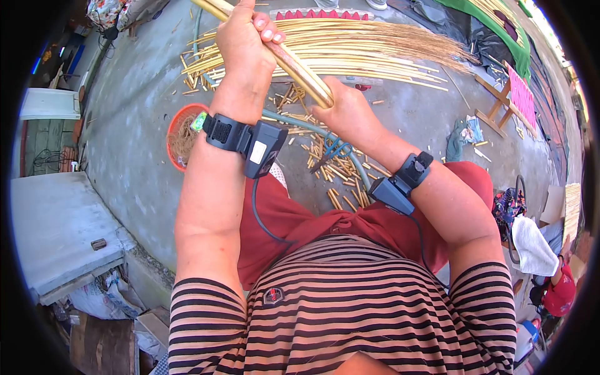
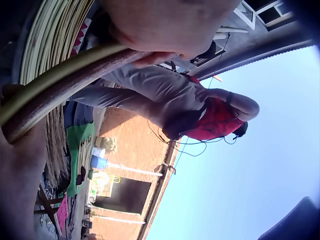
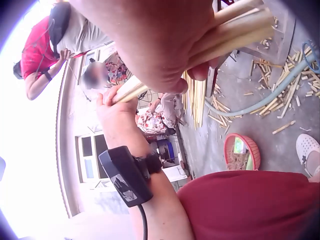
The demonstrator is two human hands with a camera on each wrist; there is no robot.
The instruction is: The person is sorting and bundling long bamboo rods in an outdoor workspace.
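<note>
Both hands grip one small bundle of thick yellow-green stalks (image 1: 301,75), which slants across the top of the head view. My left hand (image 1: 245,47) wraps around it farther up, fingertips showing over the near side. Lower down, my right hand (image 1: 350,111) holds the bundle close to its cut end. A brownish streak runs along the stalks (image 2: 62,90) in the left wrist view. From the right wrist, the pale stalk ends (image 3: 240,32) stick out past my right hand (image 3: 155,45), with my left hand (image 3: 117,107) farther along.
Long stalks with brushy tips (image 1: 350,44) lie ahead on the concrete. Short cut pieces (image 1: 340,172) are scattered below my hands, crossed by a grey-green hose (image 1: 294,120). A red basket (image 3: 256,155) holds dry fibres. A person in red (image 2: 215,120) stands nearby.
</note>
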